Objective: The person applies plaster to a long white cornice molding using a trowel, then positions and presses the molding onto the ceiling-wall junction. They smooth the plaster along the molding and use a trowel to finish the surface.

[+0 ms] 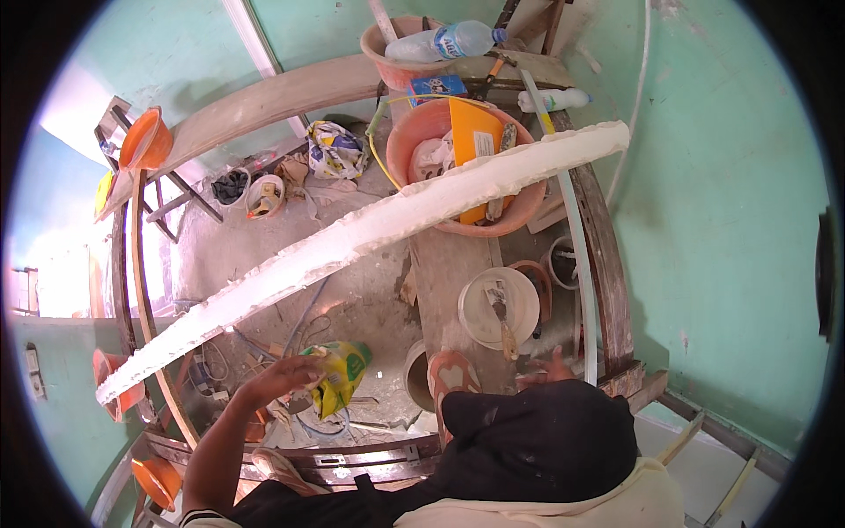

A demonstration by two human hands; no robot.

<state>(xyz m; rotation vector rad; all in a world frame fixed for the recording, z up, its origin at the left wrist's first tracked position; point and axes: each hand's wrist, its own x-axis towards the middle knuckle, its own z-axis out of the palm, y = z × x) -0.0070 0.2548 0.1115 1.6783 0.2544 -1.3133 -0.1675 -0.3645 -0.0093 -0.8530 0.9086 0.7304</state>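
Observation:
My left hand [286, 376], at lower left, is curled before a yellow-green bag [343, 378]; what its fingers hold, if anything, I cannot make out. My right hand [550, 370], partly behind my black-clad knee [537, 431], has its fingers apart, just below a white bucket [475, 330] with a putty-coated scraper [497, 308] lying in it. A long, rough-edged white plaster strip [334, 242] stretches diagonally above both hands.
A plank platform [220, 101] rings the work area. A pink tub [400, 141] holds an orange board [466, 119]. Orange bowls [145, 141], bottles [550, 99], bags [339, 150], buckets and cables lie around. Walls stand on either side; a metal straightedge [576, 264] leans at right.

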